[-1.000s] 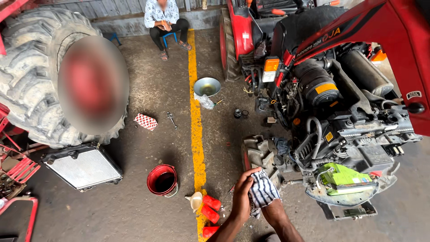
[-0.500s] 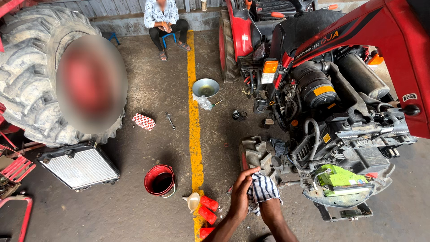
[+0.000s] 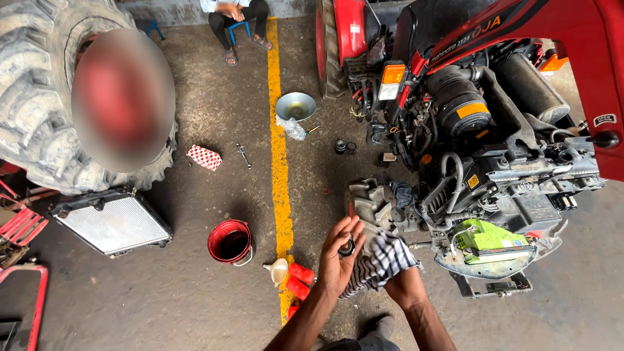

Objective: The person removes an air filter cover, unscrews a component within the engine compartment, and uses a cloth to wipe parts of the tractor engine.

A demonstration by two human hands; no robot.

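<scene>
Workshop concrete with a yellow floor line (image 3: 281,195) runs under a stripped red tractor (image 3: 494,130). Fingers of the left hand (image 3: 338,257) curl partly around a small dark round part (image 3: 347,247) resting in the palm, near the scene's lower middle; the right hand (image 3: 400,279) grips a black-and-white checked rag (image 3: 380,260) bunched just beside it. Wiping the part clean looks like the step in hand; next the rag would need pressing over the part while it is turned. Left of the hands sit a red bucket (image 3: 229,242) and a pale funnel (image 3: 278,272); farther left lies a radiator (image 3: 112,222)
</scene>
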